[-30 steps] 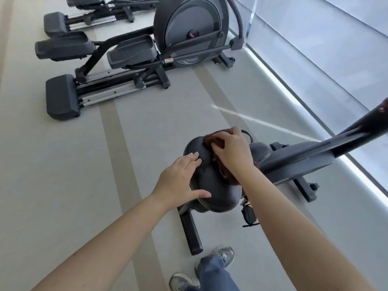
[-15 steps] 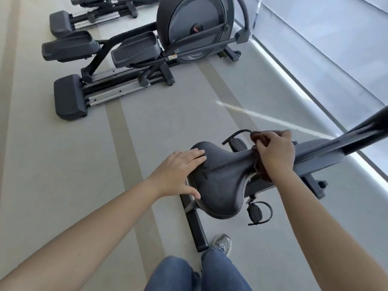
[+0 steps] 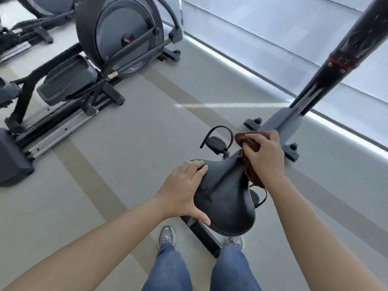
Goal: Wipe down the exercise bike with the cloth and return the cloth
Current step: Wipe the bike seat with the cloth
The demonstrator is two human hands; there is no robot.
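Step in hand: wiping the saddle. Right hand (image 3: 265,157) clutched the bunched brown cloth (image 3: 247,140) at the narrow nose of the saddle (image 3: 226,203), with the cloth touching the nose and hanging down its right side. Left hand (image 3: 184,191) lay spread along the saddle's left edge, fingers flat on top, thumb near the rear rim, apparently steadying it. Judged early in the task. Next move likely called for carrying the cloth forward to the exercise bike (image 3: 282,121) frame and pedal (image 3: 217,143). The cloth's return place was not visible.
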